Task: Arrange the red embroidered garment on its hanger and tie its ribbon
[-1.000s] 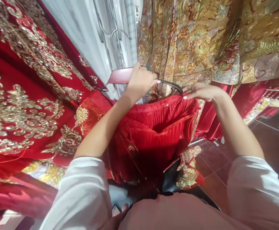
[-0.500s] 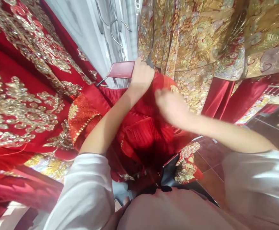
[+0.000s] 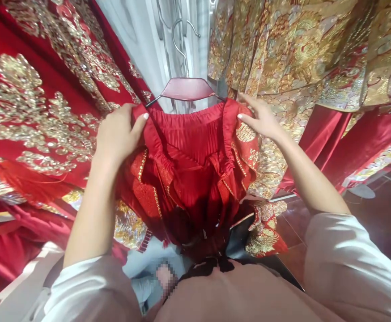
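A red garment [image 3: 192, 147] with a gathered top edge and gold trim hangs in front of me. It is on a hanger [image 3: 187, 88] with a wide pinkish plate, dark arms and a metal hook. My left hand [image 3: 116, 132] grips the garment's left shoulder, thumb in front and fingers mostly hidden. At the right shoulder, beside a round gold emblem, is my right hand [image 3: 261, 116]. Its thumb touches the cloth, with thumb and index finger spread apart; the other fingers are largely out of sight.
Red cloth with heavy gold beading [image 3: 24, 103] fills the left side. Gold embroidered garments [image 3: 282, 49] hang at the right. A red-and-gold embroidered piece [image 3: 265, 228] lies on something black below. Dark floor tiles [image 3: 291, 223] show at the right. Part of another person [image 3: 165, 275] appears low down.
My left hand has moved from the hanger plate to the garment's left shoulder, uncovering the plate. My right hand has shifted up and outward, its fingers opening. The garment now faces me more squarely.
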Demonstrator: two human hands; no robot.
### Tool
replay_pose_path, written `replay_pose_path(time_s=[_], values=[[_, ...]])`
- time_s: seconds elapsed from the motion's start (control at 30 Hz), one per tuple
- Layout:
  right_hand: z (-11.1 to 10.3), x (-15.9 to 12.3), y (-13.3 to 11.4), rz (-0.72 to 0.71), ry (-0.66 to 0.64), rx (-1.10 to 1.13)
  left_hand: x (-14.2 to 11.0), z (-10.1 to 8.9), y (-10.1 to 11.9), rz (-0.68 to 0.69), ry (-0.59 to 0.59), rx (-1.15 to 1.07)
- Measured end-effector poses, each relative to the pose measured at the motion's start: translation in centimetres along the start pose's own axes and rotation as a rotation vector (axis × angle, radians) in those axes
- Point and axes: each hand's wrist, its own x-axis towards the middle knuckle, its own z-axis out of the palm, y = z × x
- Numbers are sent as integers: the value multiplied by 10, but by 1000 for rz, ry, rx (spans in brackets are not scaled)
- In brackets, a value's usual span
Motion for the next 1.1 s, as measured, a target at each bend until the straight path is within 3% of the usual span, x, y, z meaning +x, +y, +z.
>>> replay_pose_path(time_s=[0.1,0.2,0.33,0.4,0.47,0.57,0.73,0.83,0.93,1.1], values=[[15,9,17,63,-20,279,13,11,-21,166,31,-135],[24,13,30,255,-28,572,27,9,-40,303,-115,-384],[17,21,38,516,-130,836,36,1,-50,290,-283,-518],[5,25,34,480,-197,882,37,1,-50,278,-249,-495],[-6,26,25,341,-249,845,36,5,-50,255,-192,-461],[-9,28,11,178,-173,677,39,11,-50,226,-131,-393],[23,47,7,116,93,554,61,10,-35,185,-14,-407],[40,61,6,84,101,456,74,4,-19,220,-76,-486],[43,61,-5,47,101,284,72,4,-11,220,-189,-562],[30,34,-40,52,231,-69,55,8,-13,217,-157,-343]])
